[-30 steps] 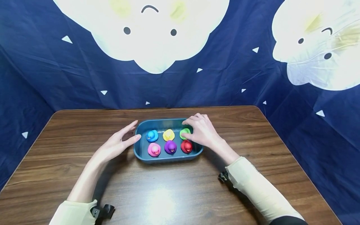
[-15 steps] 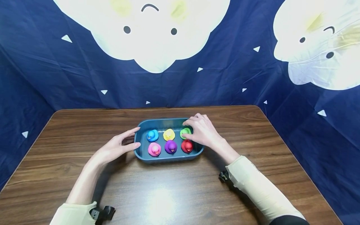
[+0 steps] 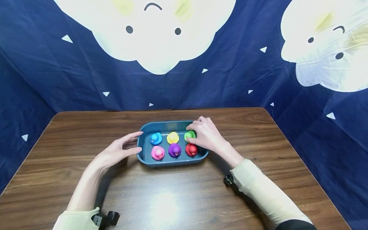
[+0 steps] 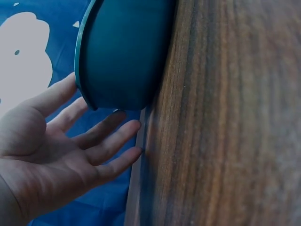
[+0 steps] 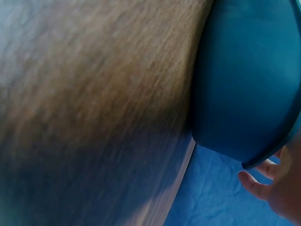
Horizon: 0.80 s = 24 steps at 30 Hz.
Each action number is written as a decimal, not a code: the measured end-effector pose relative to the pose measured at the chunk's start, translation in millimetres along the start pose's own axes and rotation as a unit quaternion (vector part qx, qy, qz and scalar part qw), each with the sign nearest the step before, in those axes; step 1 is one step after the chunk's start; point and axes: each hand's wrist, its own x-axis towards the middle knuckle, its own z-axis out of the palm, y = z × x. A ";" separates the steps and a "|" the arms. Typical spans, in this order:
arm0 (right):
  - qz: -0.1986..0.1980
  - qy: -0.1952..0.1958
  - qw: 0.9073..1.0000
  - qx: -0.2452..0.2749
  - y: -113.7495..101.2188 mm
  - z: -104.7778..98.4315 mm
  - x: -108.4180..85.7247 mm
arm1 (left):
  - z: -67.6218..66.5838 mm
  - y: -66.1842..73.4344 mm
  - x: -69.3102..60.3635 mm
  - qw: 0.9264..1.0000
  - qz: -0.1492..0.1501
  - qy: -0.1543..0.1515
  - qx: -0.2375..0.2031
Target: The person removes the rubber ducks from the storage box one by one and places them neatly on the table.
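Observation:
A blue tray holds six small rubber ducks in two rows: blue, yellow and green behind, pink, purple and red in front. My right hand reaches over the tray's right end, thumb and fingers curled around the green duck. At the left end, my left hand touches the rim with thumb and fingertips spread. The left wrist view shows that hand beside the tray; the right wrist view shows the tray's outer wall and part of the right hand.
The tray stands on a brown wood-grain table. Behind and beside the table hangs a dark blue cloth with white clouds and small triangles. Light reflects off the table's front part.
My left hand has lowered from its earlier pose, its thumb moving down along the tray's left end and its fingers coming to the rim. The right hand has stayed nearly still at the green duck.

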 end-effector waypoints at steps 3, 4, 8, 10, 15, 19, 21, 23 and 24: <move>-0.004 0.001 1.000 0.000 -0.4 1.6 -0.4 | 0.2 -1.0 -1.2 1.000 -0.001 -0.004 -0.003; -0.004 0.002 1.000 -0.001 -0.4 1.9 -0.4 | 0.4 -1.2 -1.4 1.000 -0.002 -0.005 -0.005; -0.007 0.006 1.000 -0.005 -0.2 2.0 -0.2 | 0.7 -2.1 -1.3 1.000 -0.003 -0.005 -0.010; -0.008 0.006 1.000 -0.010 -0.1 1.9 0.0 | 1.0 -2.5 -1.3 1.000 -0.004 -0.004 -0.012; -0.011 -0.001 1.000 -0.024 -0.4 2.5 0.6 | 2.0 -3.1 -1.5 1.000 -0.007 -0.002 -0.016; -0.012 -0.005 0.999 -0.030 -0.7 3.6 1.1 | 2.3 -3.0 -1.9 1.000 -0.011 -0.001 -0.016; -0.013 -0.004 0.999 -0.031 -0.7 3.9 1.3 | 2.4 -2.9 -2.0 1.000 -0.012 0.000 -0.015; -0.015 -0.002 0.999 -0.032 -0.7 4.2 1.4 | 2.5 -2.7 -2.0 1.000 -0.013 0.001 -0.013; -0.016 -0.001 0.999 -0.032 -0.7 4.2 1.4 | 2.5 -2.5 -2.0 1.000 -0.013 0.001 -0.012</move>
